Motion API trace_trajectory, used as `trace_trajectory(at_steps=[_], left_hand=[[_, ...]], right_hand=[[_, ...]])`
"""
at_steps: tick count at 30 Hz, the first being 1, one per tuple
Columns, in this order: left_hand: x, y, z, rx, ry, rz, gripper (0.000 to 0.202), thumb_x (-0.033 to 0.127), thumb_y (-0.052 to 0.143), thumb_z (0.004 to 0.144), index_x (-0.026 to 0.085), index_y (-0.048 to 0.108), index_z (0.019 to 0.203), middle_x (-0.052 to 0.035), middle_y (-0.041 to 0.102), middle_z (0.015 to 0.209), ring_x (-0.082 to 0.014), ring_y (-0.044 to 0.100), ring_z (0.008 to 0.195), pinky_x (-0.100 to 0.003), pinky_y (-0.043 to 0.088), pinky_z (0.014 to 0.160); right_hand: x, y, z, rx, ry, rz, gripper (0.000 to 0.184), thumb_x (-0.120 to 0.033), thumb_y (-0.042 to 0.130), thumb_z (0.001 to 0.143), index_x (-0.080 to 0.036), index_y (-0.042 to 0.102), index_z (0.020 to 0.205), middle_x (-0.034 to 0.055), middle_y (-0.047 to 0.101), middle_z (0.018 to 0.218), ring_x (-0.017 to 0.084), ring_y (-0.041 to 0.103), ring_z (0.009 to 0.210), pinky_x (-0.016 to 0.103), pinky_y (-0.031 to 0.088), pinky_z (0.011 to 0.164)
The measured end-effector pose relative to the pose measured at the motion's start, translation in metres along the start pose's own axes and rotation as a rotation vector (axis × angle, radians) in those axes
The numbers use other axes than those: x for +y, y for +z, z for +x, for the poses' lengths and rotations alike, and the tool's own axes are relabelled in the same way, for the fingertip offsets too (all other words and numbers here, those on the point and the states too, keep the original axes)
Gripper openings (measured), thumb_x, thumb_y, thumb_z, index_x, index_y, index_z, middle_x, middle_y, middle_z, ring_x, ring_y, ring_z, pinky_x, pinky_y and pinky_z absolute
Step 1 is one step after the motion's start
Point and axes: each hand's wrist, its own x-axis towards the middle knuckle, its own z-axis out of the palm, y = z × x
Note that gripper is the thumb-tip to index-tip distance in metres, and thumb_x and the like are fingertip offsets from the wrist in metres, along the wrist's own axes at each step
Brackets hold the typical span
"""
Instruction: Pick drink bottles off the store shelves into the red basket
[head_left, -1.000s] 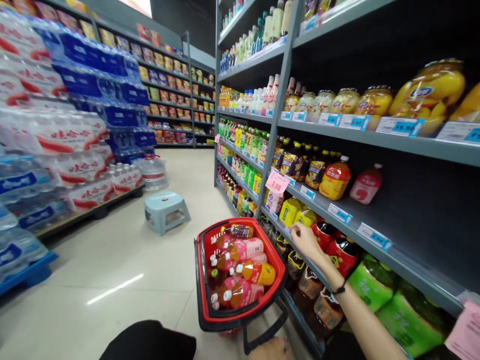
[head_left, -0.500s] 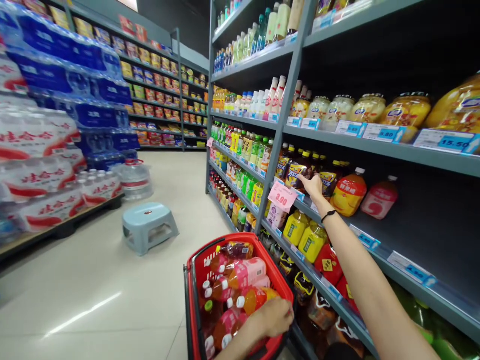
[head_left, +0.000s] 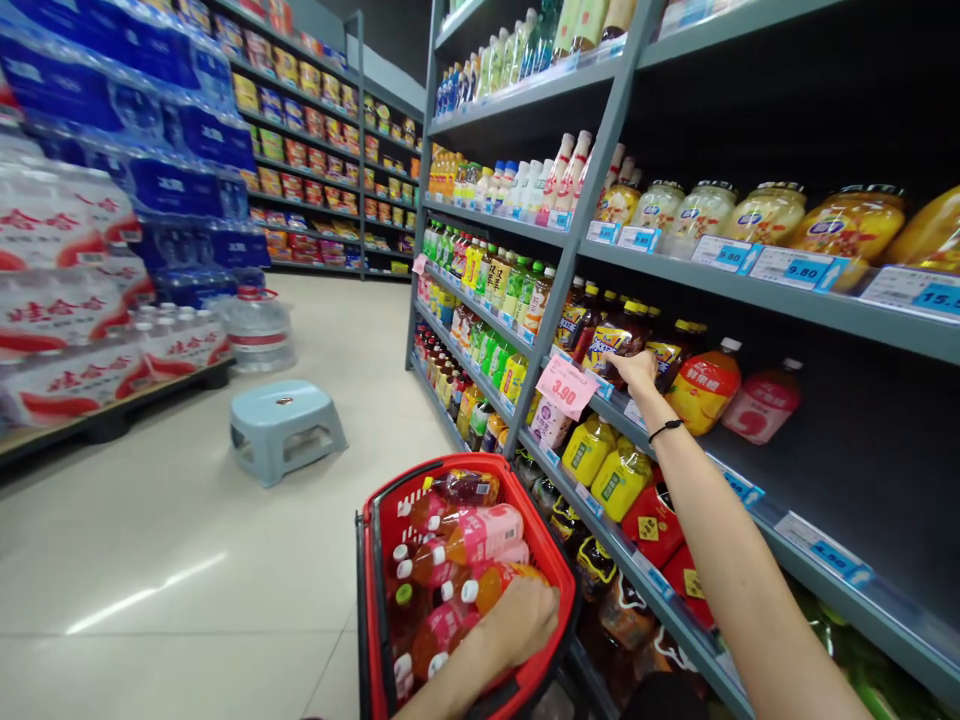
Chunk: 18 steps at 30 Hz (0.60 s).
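My right hand (head_left: pixel 639 370), with a black band at its wrist, reaches onto the shelf. Its fingers are closed around the lower part of a big dark iced tea bottle (head_left: pixel 609 340) with a yellow cap, which stands among similar bottles. Below, my left hand (head_left: pixel 525 612) is curled into a fist inside the right side of a red shopping basket (head_left: pixel 566 545). What its fingers grip is hidden. Under that hand lies an orange-labelled bottle (head_left: pixel 495 582). Pink-labelled bottles (head_left: pixel 484 535) and a dark bottle with a yellow cap (head_left: pixel 461 487) also lie in the basket.
Right of the iced tea stand large juice bottles (head_left: pixel 705 388); jars of fruit (head_left: pixel 765 215) line the shelf above. A pink price card (head_left: pixel 567 386) hangs from the shelf edge. A blue stool (head_left: pixel 285 425) and stacked water packs (head_left: pixel 67 310) are at left.
The view has shifted slightly. My left hand has moved a little left and up, farther inside the basket. My right hand stays at the iced tea bottle, its fingers now more curled against it.
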Motion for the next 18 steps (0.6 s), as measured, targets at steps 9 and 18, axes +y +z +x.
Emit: trace_trajectory(at_steps=[9,18], left_hand=[[-0.014,-0.012,-0.004,0.18,-0.039,-0.151,0.031,0.019,0.045,0.103,0.015,0.073,0.089,-0.0154,0.079,0.092,-0.0276,0.075,0.086,-0.036,0.052,0.081],[-0.027,-0.077,-0.021,0.508,-0.101,-0.603,0.042,0.042,0.041,0.109,0.018,0.073,0.122,-0.0117,0.08,0.115,-0.0244,0.074,0.1,-0.037,0.056,0.092]], right_hand=[[0.009,-0.054,-0.037,0.115,-0.161,0.005,0.068,-0.048,0.093,0.066,-0.012,0.071,0.119,0.0247,0.073,0.132,0.039,0.068,0.126,0.049,0.054,0.109],[0.003,-0.096,-0.131,0.077,-0.307,0.758,0.061,-0.055,0.088,0.072,-0.02,0.062,0.115,0.0124,0.078,0.115,0.029,0.076,0.103,0.044,0.062,0.096]])
